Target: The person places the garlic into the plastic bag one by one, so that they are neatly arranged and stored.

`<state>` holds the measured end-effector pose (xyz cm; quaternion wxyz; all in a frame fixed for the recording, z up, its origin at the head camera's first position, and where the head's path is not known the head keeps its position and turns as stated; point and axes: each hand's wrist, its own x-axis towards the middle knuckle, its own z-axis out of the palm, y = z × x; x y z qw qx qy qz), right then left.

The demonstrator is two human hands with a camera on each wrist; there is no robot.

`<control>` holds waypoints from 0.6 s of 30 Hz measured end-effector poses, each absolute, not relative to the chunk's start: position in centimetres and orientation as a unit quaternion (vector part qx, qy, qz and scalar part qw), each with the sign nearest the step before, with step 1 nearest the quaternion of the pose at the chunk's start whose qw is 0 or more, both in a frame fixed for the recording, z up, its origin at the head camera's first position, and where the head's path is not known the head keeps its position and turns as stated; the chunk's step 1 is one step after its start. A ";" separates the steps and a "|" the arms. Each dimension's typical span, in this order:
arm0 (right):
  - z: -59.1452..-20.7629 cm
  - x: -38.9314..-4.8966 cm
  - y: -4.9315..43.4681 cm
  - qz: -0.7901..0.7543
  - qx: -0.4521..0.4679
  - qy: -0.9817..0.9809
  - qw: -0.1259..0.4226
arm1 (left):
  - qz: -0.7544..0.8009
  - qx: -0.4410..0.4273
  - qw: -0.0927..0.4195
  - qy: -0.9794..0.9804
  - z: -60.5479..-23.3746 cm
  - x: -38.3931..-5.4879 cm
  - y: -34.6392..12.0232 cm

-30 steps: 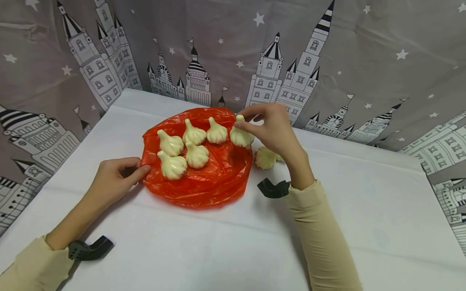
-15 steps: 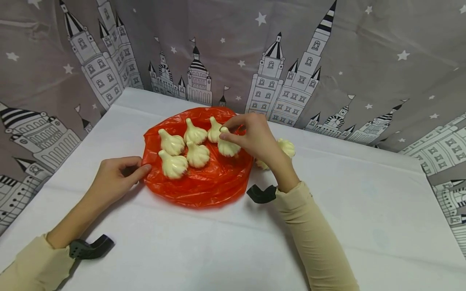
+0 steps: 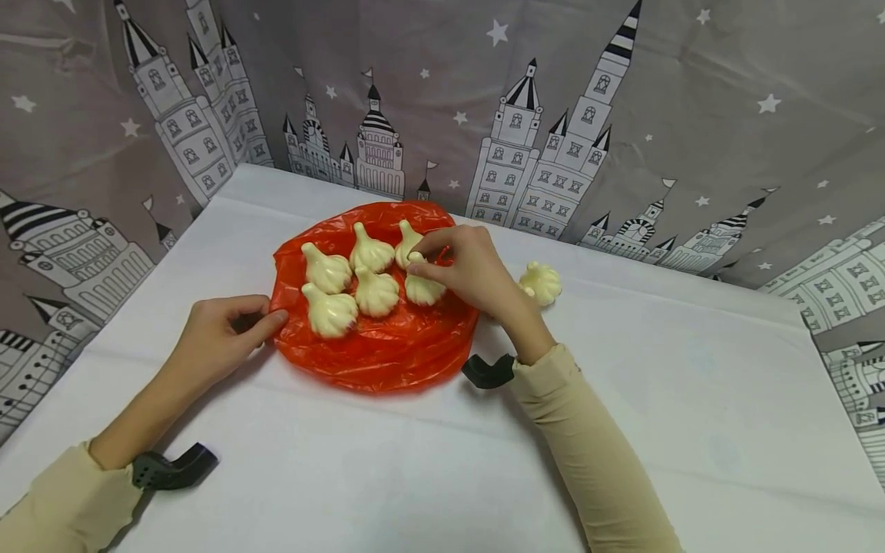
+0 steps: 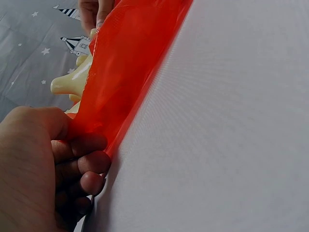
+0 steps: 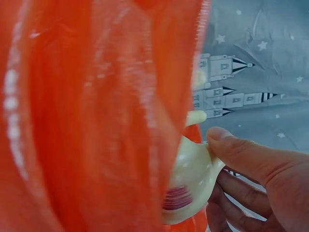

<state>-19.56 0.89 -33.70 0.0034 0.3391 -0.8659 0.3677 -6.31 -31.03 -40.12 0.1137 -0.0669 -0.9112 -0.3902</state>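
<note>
A red plastic bag lies spread open on the table with several cream garlic bulbs inside. My left hand pinches the bag's left rim; in the left wrist view its fingers curl at the red film. Over the bag's right side, my right hand holds a garlic bulb by its neck between thumb and fingers. That bulb shows a purple-streaked base in the right wrist view, partly covered by the bag's wall. Whether it touches the bag's bottom cannot be told.
Right of the bag, another garlic bulb lies on the white tablecloth. Something pale peeks out beside the right wrist, mostly hidden. A grey curtain printed with castles and stars hangs behind the table.
My right hand has carried its garlic bulb leftward and lower, from the bag's right rim to beside the other bulbs. The left hand keeps its place on the rim.
</note>
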 end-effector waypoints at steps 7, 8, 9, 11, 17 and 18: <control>-34.4 -19.6 0.7 0.364 0.335 -0.869 -0.013 | -0.395 -0.057 0.112 -0.910 -40.1 -6.4 -30.9; -34.5 -19.7 0.6 0.364 0.334 -0.870 -0.013 | -0.394 -0.057 0.111 -0.911 -40.1 -6.4 -30.9; -34.6 -19.7 0.6 0.364 0.334 -0.869 -0.011 | -0.390 -0.058 0.111 -0.912 -40.1 -6.4 -30.9; -34.7 -19.7 0.4 0.362 0.336 -0.870 -0.005 | -0.385 -0.059 0.111 -0.914 -40.2 -6.4 -31.0; -34.8 -19.8 0.2 0.353 0.334 -0.874 0.009 | -0.386 -0.057 0.108 -0.914 -40.2 -6.4 -31.1; -34.9 -19.8 0.2 0.352 0.332 -0.875 0.008 | -0.387 -0.057 0.107 -0.914 -40.3 -6.4 -31.1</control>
